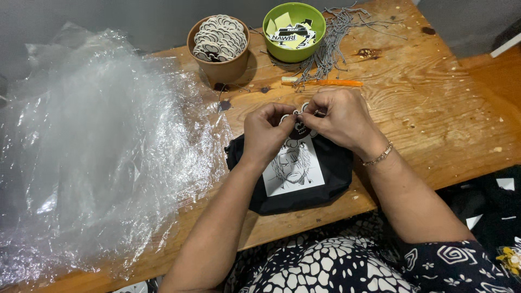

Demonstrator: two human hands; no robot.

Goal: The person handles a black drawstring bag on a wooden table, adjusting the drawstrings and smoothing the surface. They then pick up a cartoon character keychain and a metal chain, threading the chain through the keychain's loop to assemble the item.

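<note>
Black-and-white tag (300, 115) pinched between left hand (264, 133) and right hand (339, 119).

You sit at a small home craft and packing station: a scuffed wooden worktop (434, 119) crowded with a brown bowl of cut-out tags (219, 44), a green bowl of stickers (293, 31), loose grey cords (331, 49) and heaped clear plastic bags (92, 146).

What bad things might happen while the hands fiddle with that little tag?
The small tag, pinched between the left hand and right hand, might slip and drop. The folded black garment hangs near the table edge and may slide off. A sleeve could snag the loose strings.
</note>
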